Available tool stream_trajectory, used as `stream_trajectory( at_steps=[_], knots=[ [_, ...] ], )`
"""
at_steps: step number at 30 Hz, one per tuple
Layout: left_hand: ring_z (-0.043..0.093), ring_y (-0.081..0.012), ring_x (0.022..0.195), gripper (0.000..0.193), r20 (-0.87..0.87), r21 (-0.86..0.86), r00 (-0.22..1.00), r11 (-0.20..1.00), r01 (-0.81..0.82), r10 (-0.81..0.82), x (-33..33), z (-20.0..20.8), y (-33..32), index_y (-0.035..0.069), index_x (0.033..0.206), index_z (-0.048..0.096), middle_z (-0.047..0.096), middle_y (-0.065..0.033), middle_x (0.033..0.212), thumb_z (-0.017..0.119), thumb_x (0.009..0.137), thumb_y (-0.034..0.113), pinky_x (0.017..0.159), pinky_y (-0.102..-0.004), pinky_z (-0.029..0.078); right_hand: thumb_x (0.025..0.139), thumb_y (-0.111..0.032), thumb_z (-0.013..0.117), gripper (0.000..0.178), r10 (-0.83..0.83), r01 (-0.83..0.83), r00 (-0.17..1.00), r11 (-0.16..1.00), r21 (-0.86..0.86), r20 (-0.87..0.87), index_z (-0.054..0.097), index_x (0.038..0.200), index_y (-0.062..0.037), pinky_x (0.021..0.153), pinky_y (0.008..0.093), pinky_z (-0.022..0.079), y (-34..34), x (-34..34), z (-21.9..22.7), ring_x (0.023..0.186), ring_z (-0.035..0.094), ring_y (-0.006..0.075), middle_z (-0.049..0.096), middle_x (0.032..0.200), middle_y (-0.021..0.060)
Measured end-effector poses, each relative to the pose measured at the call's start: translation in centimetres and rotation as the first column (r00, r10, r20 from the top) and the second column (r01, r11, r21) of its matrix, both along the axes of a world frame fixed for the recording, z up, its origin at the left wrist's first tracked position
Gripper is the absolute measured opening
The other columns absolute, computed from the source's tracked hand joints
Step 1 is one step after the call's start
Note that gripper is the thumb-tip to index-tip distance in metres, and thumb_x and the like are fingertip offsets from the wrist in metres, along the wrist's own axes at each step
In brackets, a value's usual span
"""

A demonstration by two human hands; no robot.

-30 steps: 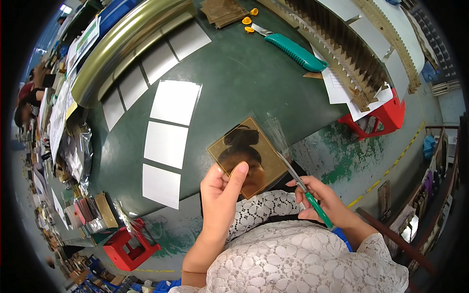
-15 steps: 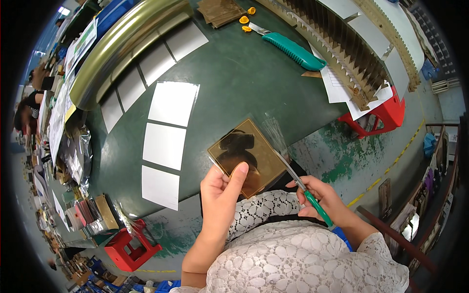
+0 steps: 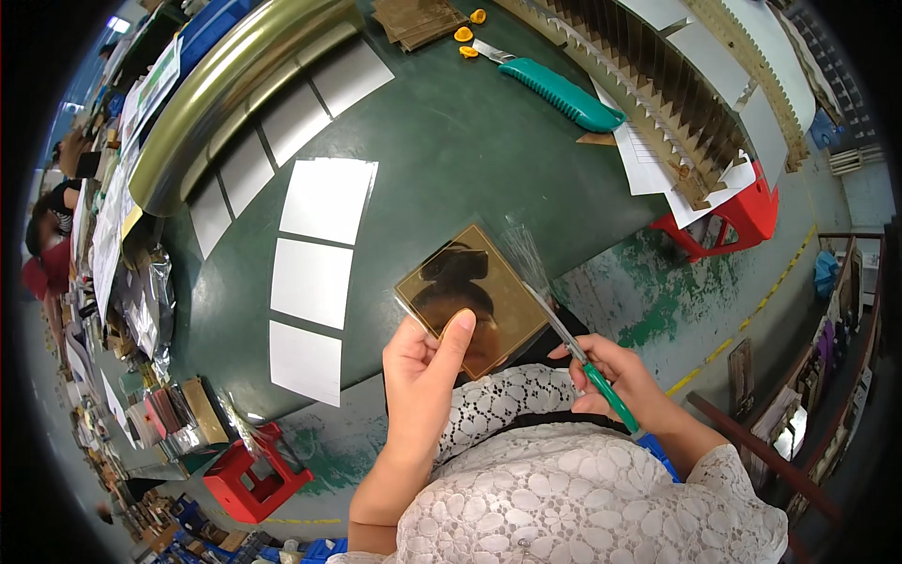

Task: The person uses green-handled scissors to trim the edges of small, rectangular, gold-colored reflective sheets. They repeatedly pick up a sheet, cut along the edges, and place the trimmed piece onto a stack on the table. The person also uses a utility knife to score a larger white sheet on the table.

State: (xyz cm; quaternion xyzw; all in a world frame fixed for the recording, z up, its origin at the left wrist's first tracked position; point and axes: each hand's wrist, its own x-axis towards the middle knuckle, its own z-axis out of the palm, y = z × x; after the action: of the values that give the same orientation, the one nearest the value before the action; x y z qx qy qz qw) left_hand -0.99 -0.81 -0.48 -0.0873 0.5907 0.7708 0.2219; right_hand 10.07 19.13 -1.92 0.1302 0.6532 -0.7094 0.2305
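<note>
My left hand point(image 3: 423, 371) grips a square amber-brown glossy plate point(image 3: 493, 324), thumb on its face and fingers beneath. A dark reflection covers much of the plate. My right hand point(image 3: 611, 371) is closed around a slim metal tool with a green handle point(image 3: 609, 397). Its thin metal part lies along the plate's right edge; whether it is a blade or a file I cannot make out. Clear thin film strips point(image 3: 531, 254) stick out beyond that edge. Both hands are over my lap, at the green table's near edge.
White rectangular sheets point(image 3: 312, 287) lie left on the green table point(image 3: 451, 141), below a curved gold-coloured roll point(image 3: 235, 103). Farther back are a teal utility knife point(image 3: 564, 94), small yellow caps point(image 3: 463, 34) and brown plates point(image 3: 413, 21). A slotted rack point(image 3: 648, 103) stands right, red stools point(image 3: 249, 475) at the sides.
The plate and both hands keep nearly the same place. The whole view has shifted slightly. At the far left, a person in the background has moved and something red now shows there.
</note>
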Motion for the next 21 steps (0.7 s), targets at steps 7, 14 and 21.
stream_trajectory(
  at_steps=[7,14,21],
  knots=[
    [0.040,0.0041,0.056,0.014,0.003,-0.083,0.995,0.992,0.098,-0.098,1.1,-1.3,-0.3,0.003,0.101,0.064,0.058,0.0066,0.071,0.064,0.091,0.011,0.049,-0.0145,0.028,0.074,-0.035,0.080,0.067,-0.074,0.074,0.997,0.996,-0.058,0.017,0.050,0.121,0.0002,0.065,0.0175,0.038,0.0,-0.1,-0.8,0.073,0.045,0.0037,0.047,0.080,-0.0034],
    [0.050,0.0022,0.068,0.018,0.120,-0.029,0.968,0.974,0.224,-0.219,1.7,-1.1,-0.5,0.001,0.108,0.061,0.064,0.0036,0.083,0.062,0.092,0.010,0.057,-0.0150,0.037,0.083,-0.049,0.068,0.063,-0.120,0.120,0.991,0.993,-0.007,-0.065,0.051,0.117,0.0021,0.058,0.0177,0.039,-0.5,-2.0,-0.5,0.065,0.047,0.0035,0.049,0.076,-0.0022],
    [0.056,-0.0022,0.086,0.027,0.091,0.006,0.951,0.956,0.294,-0.294,1.8,1.9,-2.5,-0.002,0.115,0.057,0.064,-0.0023,0.101,0.062,0.090,0.002,0.069,-0.0170,0.044,0.090,-0.037,0.057,0.050,-0.039,0.060,0.992,0.983,-0.174,0.123,0.050,0.119,0.0029,0.045,0.0200,0.037,1.1,-2.9,2.3,0.049,0.046,0.0059,0.056,0.078,0.0048]
  ],
)
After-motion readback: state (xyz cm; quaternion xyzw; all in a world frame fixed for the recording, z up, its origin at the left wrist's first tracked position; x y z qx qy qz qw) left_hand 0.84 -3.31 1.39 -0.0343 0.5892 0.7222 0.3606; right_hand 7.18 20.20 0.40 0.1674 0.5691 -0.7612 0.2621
